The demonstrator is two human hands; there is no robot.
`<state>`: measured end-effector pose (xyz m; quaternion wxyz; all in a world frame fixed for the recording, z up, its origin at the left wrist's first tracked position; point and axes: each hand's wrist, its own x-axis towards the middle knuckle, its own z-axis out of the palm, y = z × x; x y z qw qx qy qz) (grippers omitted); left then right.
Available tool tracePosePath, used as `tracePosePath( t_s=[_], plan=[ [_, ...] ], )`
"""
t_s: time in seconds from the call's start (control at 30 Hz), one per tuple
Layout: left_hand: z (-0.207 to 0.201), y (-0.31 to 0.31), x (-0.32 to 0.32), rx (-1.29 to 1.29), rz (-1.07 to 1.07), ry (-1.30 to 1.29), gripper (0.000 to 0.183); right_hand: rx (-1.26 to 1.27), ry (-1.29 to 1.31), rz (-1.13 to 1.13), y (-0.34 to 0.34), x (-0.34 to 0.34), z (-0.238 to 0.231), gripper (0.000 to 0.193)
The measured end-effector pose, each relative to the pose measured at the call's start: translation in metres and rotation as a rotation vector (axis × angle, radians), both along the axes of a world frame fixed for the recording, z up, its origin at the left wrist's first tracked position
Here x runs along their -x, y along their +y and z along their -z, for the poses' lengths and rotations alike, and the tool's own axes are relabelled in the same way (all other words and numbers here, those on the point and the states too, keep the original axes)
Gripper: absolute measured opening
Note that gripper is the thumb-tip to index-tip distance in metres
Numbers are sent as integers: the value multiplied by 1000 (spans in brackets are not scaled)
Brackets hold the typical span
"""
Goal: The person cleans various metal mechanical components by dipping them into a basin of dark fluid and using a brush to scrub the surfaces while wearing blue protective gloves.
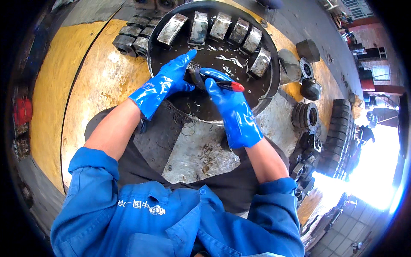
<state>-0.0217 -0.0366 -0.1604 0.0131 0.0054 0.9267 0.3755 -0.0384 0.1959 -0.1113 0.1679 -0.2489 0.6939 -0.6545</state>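
Note:
Blue rubber gloves cover both my hands over a round metal pan (274, 92) of dark liquid. In my right hand (233, 107) is a brush (229, 85) with a dark handle and a red end. Its dark head points left, against a dark, wet metal part (188, 76). My left hand (165, 81) grips that part, fingers and thumb around it; much of it is hidden by the gloves. Several wet, blocky metal pieces (220, 25) stand in an arc along the pan's far and right side.
Dark metal blocks (130, 36) are stacked left of the pan on yellowish boards (102, 81). To the right stand a grey bucket (289, 66), a dark pot (311, 89) and stacked metal rings (305, 116). Beyond them is a row of dark ribbed parts (338, 137).

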Motion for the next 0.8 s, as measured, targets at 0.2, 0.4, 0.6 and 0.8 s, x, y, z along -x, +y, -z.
tracePosePath(
  t_s=[0.2,0.4,0.6,0.8],
  plan=[
    [-7,1,-2,-50,-34,-87,121,-8,-10,115,2,18,10,29],
    [-7,4,0,-44,7,-62,120,24,-108,244,17,30,27,31],
    [-10,-3,-2,38,29,-80,117,-158,-327,458,48,51,50,31],
    [-3,-4,1,83,31,-68,116,10,-300,390,32,39,52,31]
  ],
)
